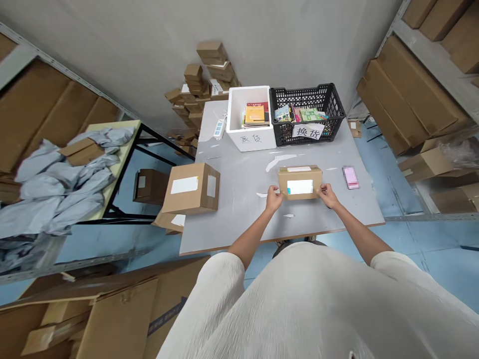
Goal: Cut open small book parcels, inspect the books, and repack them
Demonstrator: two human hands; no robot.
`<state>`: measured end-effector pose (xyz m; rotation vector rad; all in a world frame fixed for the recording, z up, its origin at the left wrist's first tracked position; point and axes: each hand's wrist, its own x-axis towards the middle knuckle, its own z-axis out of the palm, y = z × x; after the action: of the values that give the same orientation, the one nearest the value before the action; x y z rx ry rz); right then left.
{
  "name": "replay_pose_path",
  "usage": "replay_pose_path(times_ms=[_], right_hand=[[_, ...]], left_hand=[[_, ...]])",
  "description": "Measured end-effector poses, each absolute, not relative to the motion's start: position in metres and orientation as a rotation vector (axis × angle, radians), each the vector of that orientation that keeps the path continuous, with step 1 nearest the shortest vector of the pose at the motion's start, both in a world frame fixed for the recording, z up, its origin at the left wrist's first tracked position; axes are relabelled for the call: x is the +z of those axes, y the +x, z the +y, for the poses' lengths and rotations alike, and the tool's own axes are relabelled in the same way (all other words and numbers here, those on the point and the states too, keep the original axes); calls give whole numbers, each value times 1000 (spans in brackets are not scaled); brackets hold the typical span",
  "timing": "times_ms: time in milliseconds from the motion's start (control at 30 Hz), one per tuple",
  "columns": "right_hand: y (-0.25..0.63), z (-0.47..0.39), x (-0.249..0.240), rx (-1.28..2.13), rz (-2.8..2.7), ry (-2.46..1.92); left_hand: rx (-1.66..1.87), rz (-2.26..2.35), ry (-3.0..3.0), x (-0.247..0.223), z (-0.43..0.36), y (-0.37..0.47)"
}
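A small brown cardboard box [300,175] is on the grey table in front of me, tilted so that a side with a white label [300,187] faces me. At its left edge, my left hand [274,198] grips the lower corner with bent fingers. My right hand [328,196] pinches the opposite lower corner between thumb and fingers. A second white strip shows on the box's upper face. To the right of my right hand lies a pink phone-like object [351,177], blurred by pixels.
Behind the box stand a white foam bin [250,139] and a black plastic crate [333,114], both holding books. A larger carton [187,199] sits at the table's left edge, near a power strip [219,129]. Grey parcels [45,199] cover a side table. An open carton [123,309] is at lower left.
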<state>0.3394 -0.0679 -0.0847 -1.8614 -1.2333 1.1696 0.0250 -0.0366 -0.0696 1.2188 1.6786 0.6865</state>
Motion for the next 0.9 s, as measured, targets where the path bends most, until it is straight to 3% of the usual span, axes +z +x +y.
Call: replay_pose_path(times_ms=[600,900], right_hand=[[341,-62,-85,1199,-1216,-1855],[347,-69,-80,1316,-1248,-1897]], left_hand=[[644,1655,1176,-66,-31,23],[448,1603,1265,-71,-36,5]])
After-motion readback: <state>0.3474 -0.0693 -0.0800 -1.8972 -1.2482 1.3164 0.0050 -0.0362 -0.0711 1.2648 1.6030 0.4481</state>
